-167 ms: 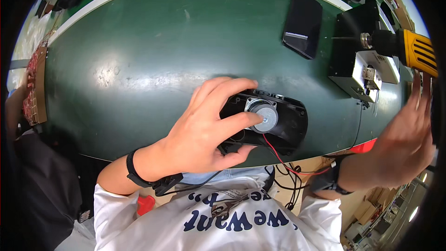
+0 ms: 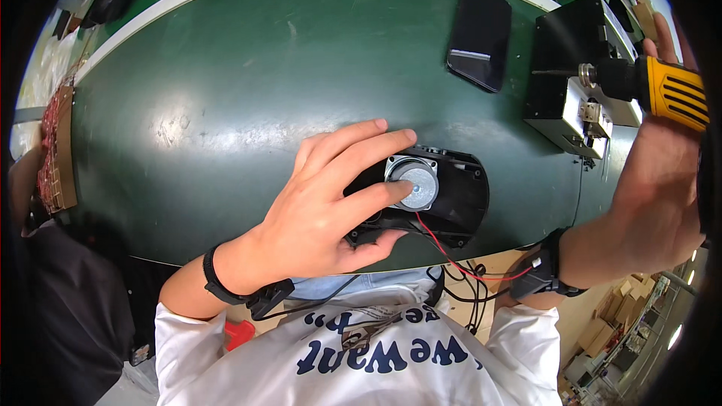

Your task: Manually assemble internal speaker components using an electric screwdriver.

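Note:
My left hand (image 2: 323, 195) spans a black plastic speaker housing (image 2: 464, 199) near the table's front edge, its thumb at the near side. Its index fingertip presses on the round silver magnet of a speaker (image 2: 418, 186) set in the housing. Red and black wires (image 2: 449, 258) trail from the speaker toward my right wrist. At the far right, my right hand (image 2: 662, 158) is behind a yellow and black power screwdriver (image 2: 675, 94), fingers stretched out past it and not wrapped round it. The screwdriver's bit points left; its rear end is cut off by the view's dark rim.
A black phone-like slab (image 2: 480, 37) lies at the table's far right. Beside it stands a black and white box-shaped machine (image 2: 564, 90), with small dark screws (image 2: 588, 163) near its base. A cardboard box (image 2: 66, 150) with red items sits at the left edge.
My right hand has moved farther up, from below the screwdriver to behind it. My left hand stays on the housing; its middle fingers are spread a little more. The whole view has shifted slightly.

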The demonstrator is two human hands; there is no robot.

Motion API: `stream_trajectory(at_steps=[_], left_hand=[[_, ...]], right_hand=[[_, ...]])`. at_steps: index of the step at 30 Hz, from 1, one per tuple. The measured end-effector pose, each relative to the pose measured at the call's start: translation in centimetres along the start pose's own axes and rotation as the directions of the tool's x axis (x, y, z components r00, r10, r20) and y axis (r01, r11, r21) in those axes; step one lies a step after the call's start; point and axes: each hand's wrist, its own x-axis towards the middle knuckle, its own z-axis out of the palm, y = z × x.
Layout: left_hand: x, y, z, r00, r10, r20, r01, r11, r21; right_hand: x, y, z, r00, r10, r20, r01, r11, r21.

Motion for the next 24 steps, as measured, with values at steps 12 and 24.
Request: stream_trajectory(at_steps=[12, 24], left_hand=[[-0.5, -0.5, 1.6, 0.990, 0.037, -0.138, -0.053, 0.991, -0.120], [-0.6, -0.8, 2.0, 0.976, 0.083, -0.203, -0.112, 0.985, -0.132]], right_hand=[[-2.7, -13.7, 5.9, 0.439, 0.762, 0.476, -0.737, 0.609, -0.294], [-3.4, -14.3, 7.8, 0.355, 0.813, 0.462, -0.773, 0.533, -0.344]])
